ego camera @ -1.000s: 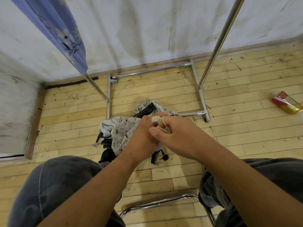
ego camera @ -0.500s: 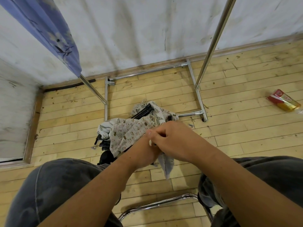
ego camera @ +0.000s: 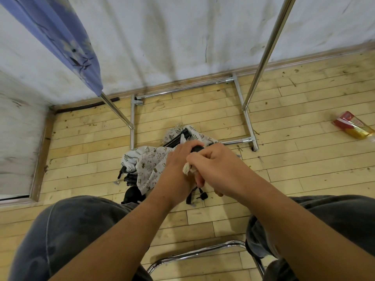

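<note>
Sitting over a plank floor (ego camera: 304,179) by a stained wall (ego camera: 162,37).
Right hand (ego camera: 215,165) pinches the cord (ego camera: 187,169) under its knuckles; left hand (ego camera: 178,165) grips the bag (ego camera: 148,163), which spreads leftward.

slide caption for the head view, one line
Left hand holds a patterned cloth while right hand grips its cream cord, above a wooden floor.
</note>
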Available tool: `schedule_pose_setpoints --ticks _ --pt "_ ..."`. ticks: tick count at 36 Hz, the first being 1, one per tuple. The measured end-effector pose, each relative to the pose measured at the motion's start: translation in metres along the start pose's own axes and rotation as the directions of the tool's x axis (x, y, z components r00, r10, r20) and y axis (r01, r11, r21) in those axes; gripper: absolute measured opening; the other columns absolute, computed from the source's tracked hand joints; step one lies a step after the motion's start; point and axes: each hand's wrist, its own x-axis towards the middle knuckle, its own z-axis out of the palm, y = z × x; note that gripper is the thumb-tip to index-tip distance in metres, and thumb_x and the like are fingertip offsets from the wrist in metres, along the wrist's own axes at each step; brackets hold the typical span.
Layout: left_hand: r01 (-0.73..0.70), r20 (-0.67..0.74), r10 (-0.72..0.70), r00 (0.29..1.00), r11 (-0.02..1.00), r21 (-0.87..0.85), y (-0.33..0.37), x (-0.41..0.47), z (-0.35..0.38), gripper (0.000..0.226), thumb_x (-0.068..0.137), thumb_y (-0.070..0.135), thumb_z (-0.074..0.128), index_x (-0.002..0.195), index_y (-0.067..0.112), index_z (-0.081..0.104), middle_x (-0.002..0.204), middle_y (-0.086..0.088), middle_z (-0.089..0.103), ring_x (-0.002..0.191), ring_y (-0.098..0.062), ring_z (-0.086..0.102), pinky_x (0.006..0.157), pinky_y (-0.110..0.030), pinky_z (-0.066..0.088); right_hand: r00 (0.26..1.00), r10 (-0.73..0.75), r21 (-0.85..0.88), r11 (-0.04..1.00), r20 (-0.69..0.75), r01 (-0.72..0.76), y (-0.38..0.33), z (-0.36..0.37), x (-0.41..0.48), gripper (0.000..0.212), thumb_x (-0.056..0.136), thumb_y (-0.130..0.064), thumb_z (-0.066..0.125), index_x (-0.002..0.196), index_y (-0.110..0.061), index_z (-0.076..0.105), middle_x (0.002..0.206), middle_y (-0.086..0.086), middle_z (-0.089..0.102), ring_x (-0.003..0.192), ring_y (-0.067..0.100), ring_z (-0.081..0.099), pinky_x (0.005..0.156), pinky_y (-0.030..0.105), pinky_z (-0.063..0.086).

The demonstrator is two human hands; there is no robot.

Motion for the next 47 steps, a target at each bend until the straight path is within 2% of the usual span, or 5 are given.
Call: schedule_pose_setpoints --ticks 16,32,37,41,47 --pt "-0.078 0.102 0.061 0.993 0.982 0.173 -0.004 0.004 0.003 0.014 0.096 0.017 0.046 0.103 0.021 0.057 0.094 0.019 0.053 0.084 0.0 0.054 0.069 -0.014 0.045 0.993 0.108 -0.154 0.982 -0.044 -0.114 0.015 0.005 0.013 0.047 0.107 -0.036 0.045 0.066 -0.022 0.064 0.044 -0.011 0.051 0.038 0.0 0.043 0.053 0.025 0.042" --pt "0.148 0.24 -0.109 0.965 0.977 -0.152 0.009 -0.005 0.0 0.045 0.091 0.056 0.042 0.113 0.023 0.063 0.1 0.0 0.072 0.096 -0.02 0.07 0.09 -0.052 0.057 0.991 -0.055 -0.087 0.995 -0.122 0.044 0.012 0.002 0.011 0.051 0.103 -0.044 0.057 0.078 0.001 0.064 0.048 -0.008 0.046 0.045 0.002 0.041 0.055 0.022 0.044" --pt "0.136 0.312 -0.142 0.94 0.99 0.04 0.008 -0.002 -0.005 0.036 0.106 0.018 0.045 0.137 0.006 0.057 0.139 -0.015 0.061 0.094 0.017 0.044 0.104 -0.011 0.039 0.988 -0.1 -0.074 0.993 -0.115 0.092 0.008 0.004 0.008 0.052 0.103 -0.043 0.056 0.079 0.002 0.065 0.067 0.017 0.058 0.055 0.009 0.047 0.067 0.039 0.055" --pt "0.044 0.201 0.0 0.98 0.975 -0.217 0.024 -0.001 -0.008 0.027 0.092 0.006 0.044 0.077 0.022 0.059 0.075 0.008 0.067 0.07 -0.007 0.06 0.073 -0.037 0.058 0.986 -0.129 -0.099 0.988 -0.11 0.118 0.006 0.006 0.004 0.051 0.104 -0.04 0.056 0.071 -0.001 0.057 0.054 0.001 0.043 0.047 0.006 0.038 0.053 0.024 0.042" --pt "0.157 0.157 -0.148 0.976 0.987 -0.046 0.023 -0.001 -0.01 0.024 0.1 -0.003 0.052 0.1 0.015 0.068 0.083 0.013 0.057 0.074 0.003 0.053 0.069 -0.011 0.044 0.987 -0.155 -0.042 0.987 -0.035 0.154 -0.002 0.0 0.001 0.051 0.106 -0.04 0.052 0.074 -0.001 0.058 0.061 0.005 0.051 0.052 0.002 0.044 0.058 0.017 0.041"
